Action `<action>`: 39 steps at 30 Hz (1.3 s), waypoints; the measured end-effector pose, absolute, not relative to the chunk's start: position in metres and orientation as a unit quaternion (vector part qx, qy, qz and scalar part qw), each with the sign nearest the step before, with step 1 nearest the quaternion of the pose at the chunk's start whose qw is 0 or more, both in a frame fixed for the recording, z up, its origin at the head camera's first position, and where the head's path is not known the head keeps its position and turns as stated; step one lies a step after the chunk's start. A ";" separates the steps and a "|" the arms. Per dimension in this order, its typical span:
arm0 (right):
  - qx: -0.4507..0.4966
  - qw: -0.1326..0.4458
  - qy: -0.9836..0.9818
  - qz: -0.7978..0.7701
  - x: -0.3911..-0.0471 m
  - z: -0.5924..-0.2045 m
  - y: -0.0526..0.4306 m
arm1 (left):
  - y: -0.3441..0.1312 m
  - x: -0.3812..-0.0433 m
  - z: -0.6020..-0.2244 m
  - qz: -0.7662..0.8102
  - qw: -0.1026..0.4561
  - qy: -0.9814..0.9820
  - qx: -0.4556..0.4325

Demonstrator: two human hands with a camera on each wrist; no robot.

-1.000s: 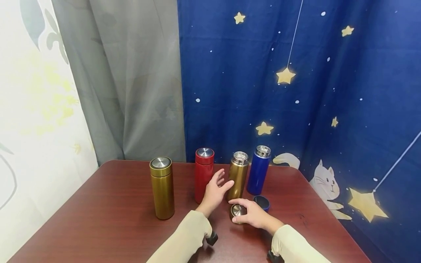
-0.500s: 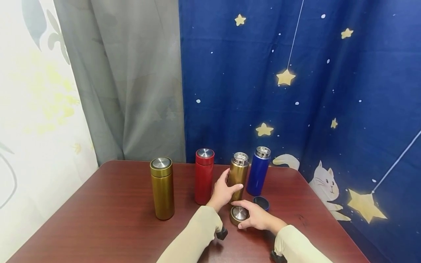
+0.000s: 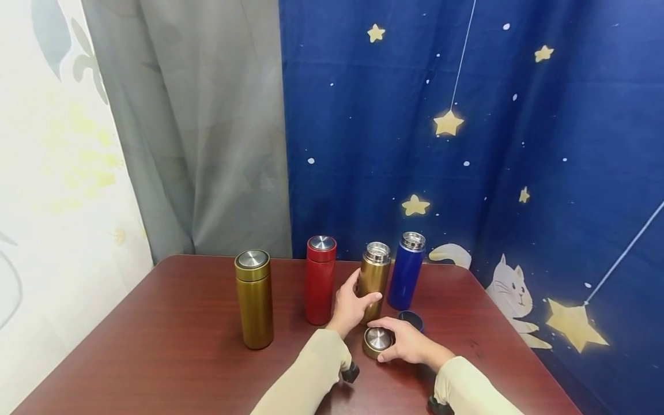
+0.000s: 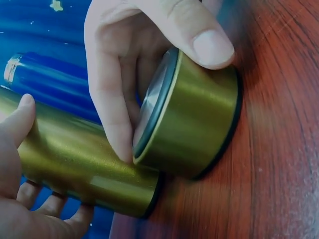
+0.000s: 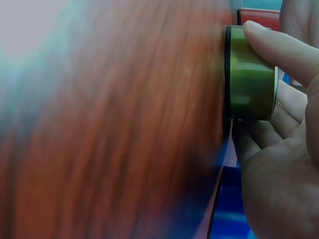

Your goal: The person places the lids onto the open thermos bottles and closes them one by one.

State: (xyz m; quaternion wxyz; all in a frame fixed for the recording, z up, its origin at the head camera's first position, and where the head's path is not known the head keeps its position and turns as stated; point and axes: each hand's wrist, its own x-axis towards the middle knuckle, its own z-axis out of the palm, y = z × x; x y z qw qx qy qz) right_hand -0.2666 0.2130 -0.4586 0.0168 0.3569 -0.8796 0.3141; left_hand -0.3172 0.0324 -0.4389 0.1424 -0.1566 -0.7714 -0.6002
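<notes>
An uncapped gold thermos (image 3: 376, 275) stands upright on the table, its steel mouth showing. My left hand (image 3: 350, 304) holds its side, thumb on the front and fingers round the far side; in the left wrist view this hand (image 4: 30, 214) lies along the gold body (image 4: 94, 159). Just in front of the thermos, my right hand (image 3: 407, 341) grips the gold lid (image 3: 377, 342) with its steel disc upward. The right wrist view shows the thumb on one side of the lid (image 5: 253, 74) and the fingers on the other, its dark lower rim right at the tabletop.
Behind to the right stands an uncapped blue thermos (image 3: 407, 276), with its blue lid (image 3: 412, 320) partly hidden by my right hand. A capped red thermos (image 3: 320, 288) stands left of my left hand. Farther left is a capped gold one (image 3: 255, 305). Curtains hang behind the table (image 3: 171, 346).
My left hand has moved right from beside the red thermos onto the uncapped gold one. The right hand has shifted slightly and closed round the gold lid.
</notes>
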 end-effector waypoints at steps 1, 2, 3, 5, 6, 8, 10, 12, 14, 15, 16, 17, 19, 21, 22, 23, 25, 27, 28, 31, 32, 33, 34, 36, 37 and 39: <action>0.353 0.016 -0.881 0.314 -0.266 -0.458 0.214 | 0.032 -0.317 -0.439 -0.599 0.141 -0.773 -0.156; 0.350 0.015 -0.882 0.315 -0.266 -0.458 0.215 | 0.032 -0.316 -0.439 -0.597 0.142 -0.774 -0.157; 0.346 0.013 -0.883 0.317 -0.266 -0.458 0.216 | 0.032 -0.316 -0.439 -0.595 0.143 -0.775 -0.155; 0.346 0.014 -0.882 0.321 -0.265 -0.457 0.218 | 0.032 -0.315 -0.439 -0.593 0.146 -0.777 -0.154; 0.348 0.016 -0.881 0.321 -0.265 -0.456 0.219 | 0.032 -0.315 -0.439 -0.592 0.147 -0.777 -0.154; 0.350 0.024 -0.880 0.321 -0.264 -0.456 0.221 | 0.032 -0.314 -0.439 -0.594 0.145 -0.776 -0.155; 0.349 0.034 -0.880 0.322 -0.264 -0.455 0.224 | 0.032 -0.312 -0.438 -0.599 0.143 -0.771 -0.161; 0.348 0.046 -0.878 0.324 -0.264 -0.453 0.226 | 0.031 -0.310 -0.437 -0.602 0.141 -0.768 -0.168; 0.346 0.053 -0.875 0.336 -0.264 -0.451 0.228 | 0.031 -0.310 -0.437 -0.605 0.141 -0.764 -0.173; 0.346 0.057 -0.872 0.342 -0.264 -0.449 0.229 | 0.030 -0.309 -0.436 -0.606 0.141 -0.763 -0.174; 0.344 0.059 -0.869 0.349 -0.264 -0.448 0.229 | 0.030 -0.309 -0.436 -0.607 0.140 -0.763 -0.173; 0.345 0.062 -0.866 0.355 -0.264 -0.446 0.229 | 0.030 -0.309 -0.436 -0.606 0.139 -0.763 -0.173; 0.347 0.064 -0.860 0.369 -0.263 -0.444 0.230 | 0.029 -0.308 -0.437 -0.607 0.139 -0.762 -0.175; 0.347 0.064 -0.855 0.381 -0.262 -0.442 0.231 | 0.028 -0.308 -0.438 -0.607 0.137 -0.762 -0.179; 0.347 0.064 -0.853 0.385 -0.262 -0.441 0.232 | 0.028 -0.308 -0.438 -0.607 0.138 -0.762 -0.182; 0.349 0.066 -0.850 0.388 -0.261 -0.440 0.233 | 0.028 -0.307 -0.439 -0.606 0.139 -0.761 -0.185; 0.346 0.064 -0.847 0.400 -0.261 -0.438 0.234 | 0.028 -0.307 -0.439 -0.605 0.139 -0.761 -0.187; 0.340 0.067 -0.845 0.406 -0.261 -0.435 0.236 | 0.028 -0.306 -0.440 -0.606 0.139 -0.760 -0.189; 0.338 0.066 -0.843 0.413 -0.261 -0.433 0.236 | 0.027 -0.306 -0.440 -0.605 0.139 -0.760 -0.189; 0.330 0.071 -0.835 0.435 -0.262 -0.428 0.238 | 0.026 -0.306 -0.441 -0.606 0.143 -0.760 -0.190; 0.327 0.074 -0.832 0.441 -0.262 -0.426 0.238 | 0.026 -0.306 -0.441 -0.606 0.142 -0.759 -0.190; 0.325 0.079 -0.829 0.449 -0.262 -0.425 0.239 | 0.025 -0.305 -0.441 -0.607 0.141 -0.759 -0.189; 0.322 0.084 -0.826 0.455 -0.262 -0.422 0.239 | 0.025 -0.305 -0.442 -0.608 0.138 -0.759 -0.188; 0.318 0.096 -0.820 0.467 -0.263 -0.418 0.240 | 0.024 -0.304 -0.442 -0.611 0.133 -0.758 -0.187; 0.315 0.101 -0.817 0.472 -0.263 -0.416 0.240 | 0.023 -0.304 -0.442 -0.612 0.129 -0.757 -0.186; 0.308 0.117 -0.815 0.476 -0.263 -0.411 0.239 | 0.023 -0.304 -0.443 -0.614 0.126 -0.756 -0.188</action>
